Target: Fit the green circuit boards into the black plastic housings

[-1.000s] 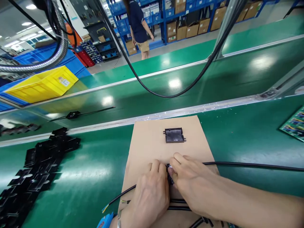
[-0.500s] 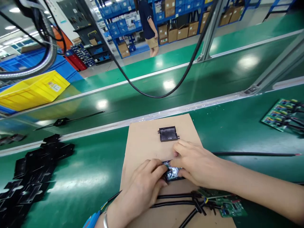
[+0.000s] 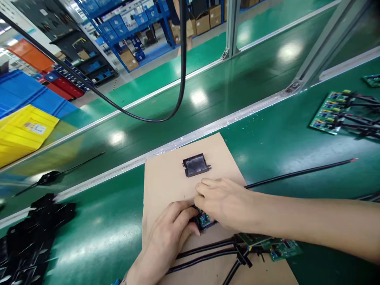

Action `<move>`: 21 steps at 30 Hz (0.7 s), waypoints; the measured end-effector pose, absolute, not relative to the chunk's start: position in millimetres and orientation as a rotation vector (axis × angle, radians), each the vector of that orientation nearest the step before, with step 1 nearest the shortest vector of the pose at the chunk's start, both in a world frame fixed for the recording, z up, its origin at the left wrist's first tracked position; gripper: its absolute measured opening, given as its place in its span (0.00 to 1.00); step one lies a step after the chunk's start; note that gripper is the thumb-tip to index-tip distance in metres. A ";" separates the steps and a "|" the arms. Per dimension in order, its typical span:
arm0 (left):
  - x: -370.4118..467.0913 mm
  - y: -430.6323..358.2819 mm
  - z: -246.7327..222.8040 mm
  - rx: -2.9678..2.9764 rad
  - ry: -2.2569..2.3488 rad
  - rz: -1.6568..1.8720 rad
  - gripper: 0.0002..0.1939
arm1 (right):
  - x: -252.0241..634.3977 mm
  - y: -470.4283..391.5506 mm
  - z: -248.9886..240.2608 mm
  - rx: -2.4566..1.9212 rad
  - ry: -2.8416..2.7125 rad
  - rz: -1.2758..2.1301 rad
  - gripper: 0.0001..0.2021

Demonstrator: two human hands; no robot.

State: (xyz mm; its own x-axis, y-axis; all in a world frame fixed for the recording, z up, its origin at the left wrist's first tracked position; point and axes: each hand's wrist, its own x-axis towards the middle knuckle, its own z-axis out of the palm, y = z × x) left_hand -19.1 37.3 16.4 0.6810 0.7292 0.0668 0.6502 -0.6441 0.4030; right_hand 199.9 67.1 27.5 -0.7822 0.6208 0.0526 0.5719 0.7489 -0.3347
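A small green circuit board sits in a black plastic case on a cardboard sheet. My left hand pinches the left end of this case between thumb and fingers. Over its right end, my right hand is closed with bent fingers pressed on the board and case; its fingertips are partly hidden. Just beyond my hands lies another black case piece, hollow side up. Nearer to me, black cables run to green circuit boards by my right forearm.
Black case parts are heaped at left. More wired circuit boards lie at right. A black cable stretches right from the cardboard. Another loops down ahead. A metal rail crosses behind the cardboard; a yellow bin stands far left.
The view has turned and tilted, shifting the scene leftward. My right hand has moved further over the board and covers more of its right side. My left hand keeps its grip on the case.
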 end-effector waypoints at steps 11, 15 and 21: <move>0.9 23.1 21.7 2.744 0.873 0.066 0.21 | 209.1 70.2 30.8 -1.114 -2.639 0.765 0.17; -0.7 18.8 14.0 2.820 0.898 0.042 0.24 | 239.0 64.7 45.0 -1.194 -2.507 1.010 0.15; 0.1 10.6 5.2 2.861 0.955 0.045 0.25 | 259.7 52.4 36.5 -1.416 -2.446 0.969 0.07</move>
State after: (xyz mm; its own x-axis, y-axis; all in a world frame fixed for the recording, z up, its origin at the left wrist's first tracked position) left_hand 0.1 10.6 5.2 0.8000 0.5999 -0.0111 0.5961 -0.7927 0.1279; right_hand 259.7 52.4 36.5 -0.5417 0.8210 -0.1805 0.7219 0.3443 -0.6002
